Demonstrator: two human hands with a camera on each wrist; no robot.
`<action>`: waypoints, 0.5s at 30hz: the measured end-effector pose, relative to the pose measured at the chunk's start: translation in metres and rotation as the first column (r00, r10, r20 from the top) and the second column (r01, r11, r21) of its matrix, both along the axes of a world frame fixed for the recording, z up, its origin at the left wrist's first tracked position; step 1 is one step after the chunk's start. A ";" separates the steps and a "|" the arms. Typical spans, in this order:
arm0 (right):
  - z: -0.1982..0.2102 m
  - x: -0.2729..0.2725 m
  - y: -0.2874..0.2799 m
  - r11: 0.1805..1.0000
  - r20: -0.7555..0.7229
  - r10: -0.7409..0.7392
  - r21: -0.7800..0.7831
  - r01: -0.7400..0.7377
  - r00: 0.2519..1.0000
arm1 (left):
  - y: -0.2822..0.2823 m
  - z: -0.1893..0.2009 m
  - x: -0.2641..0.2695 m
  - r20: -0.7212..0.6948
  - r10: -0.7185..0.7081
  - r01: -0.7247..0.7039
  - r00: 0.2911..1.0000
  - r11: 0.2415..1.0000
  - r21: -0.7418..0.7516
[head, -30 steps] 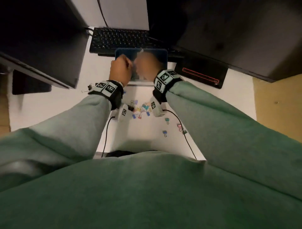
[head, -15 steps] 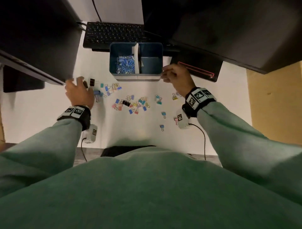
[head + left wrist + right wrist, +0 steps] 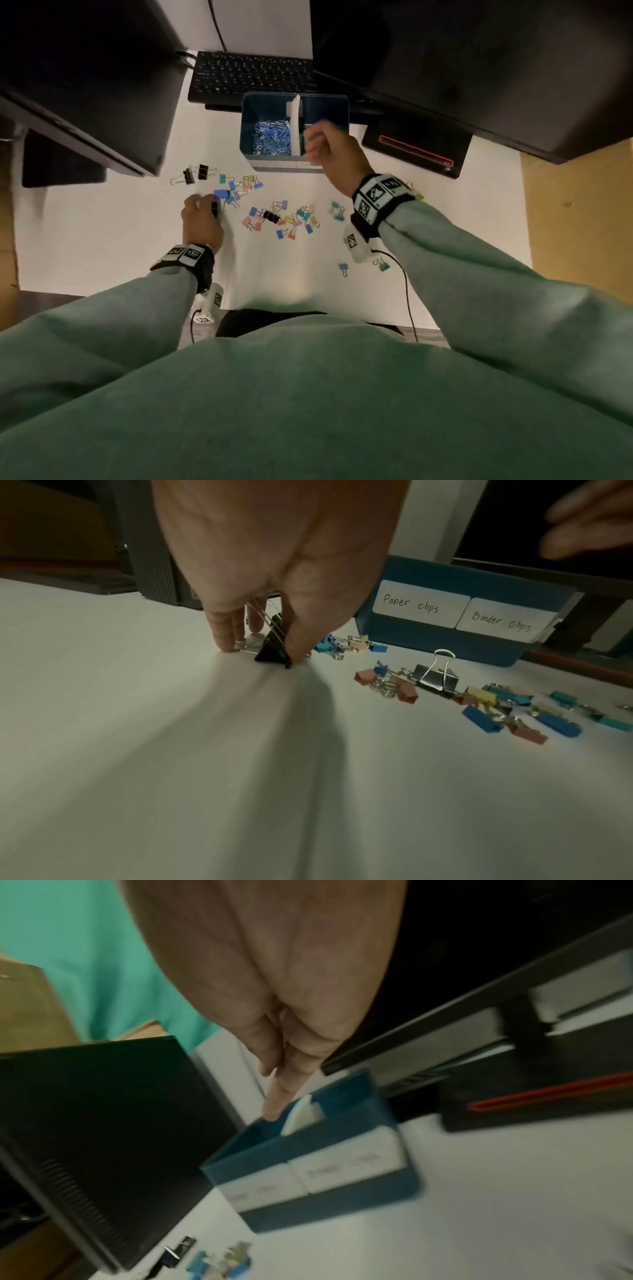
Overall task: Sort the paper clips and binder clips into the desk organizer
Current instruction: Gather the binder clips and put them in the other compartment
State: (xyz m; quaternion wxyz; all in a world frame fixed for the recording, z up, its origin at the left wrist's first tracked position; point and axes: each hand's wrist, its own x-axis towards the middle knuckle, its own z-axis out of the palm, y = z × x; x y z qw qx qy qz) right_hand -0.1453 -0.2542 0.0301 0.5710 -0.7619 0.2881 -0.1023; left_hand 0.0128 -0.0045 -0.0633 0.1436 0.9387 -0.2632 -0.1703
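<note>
Binder-clip step: L hand (image 3: 274,569) pinches black binder clip (image 3: 272,649) on desk (image 3: 205,777), R hand (image 3: 334,150) over organizer (image 3: 251,137) right bin, grip unclear (blur); next, prob. lift clip w/o slip into "Binder clips" side.

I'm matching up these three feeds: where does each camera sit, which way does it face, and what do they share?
Head: on the head, looking down at the desk; both sleeves, both hands.
Left wrist: low, along the left hand pinching a black binder clip.
Right wrist: along the right hand, blurred.
Shared: the blue organizer.
</note>
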 end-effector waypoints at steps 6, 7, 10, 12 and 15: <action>0.002 0.101 0.003 0.964 -0.115 0.174 -0.180 -0.193 0.978 | -0.015 0.020 -0.022 0.214 -0.123 0.138 0.969 0.989 -0.058; -0.005 0.106 0.000 0.940 -0.214 0.212 -0.222 -0.259 0.954 | -0.023 0.021 -0.028 0.229 -0.226 0.247 0.947 0.967 -0.064; -0.017 0.104 -0.010 0.892 -0.403 0.313 -0.185 -0.412 0.860 | -0.043 0.012 -0.048 0.106 -0.499 0.506 0.860 0.861 -0.045; -0.015 0.093 -0.012 0.906 -0.323 0.301 -0.198 -0.375 0.897 | -0.051 0.004 -0.052 0.002 -0.509 0.509 0.861 0.861 0.007; -0.005 0.066 -0.002 0.910 -0.137 0.136 -0.375 -0.179 0.981 | -0.056 -0.001 -0.048 -0.050 -0.449 0.450 0.892 0.893 -0.005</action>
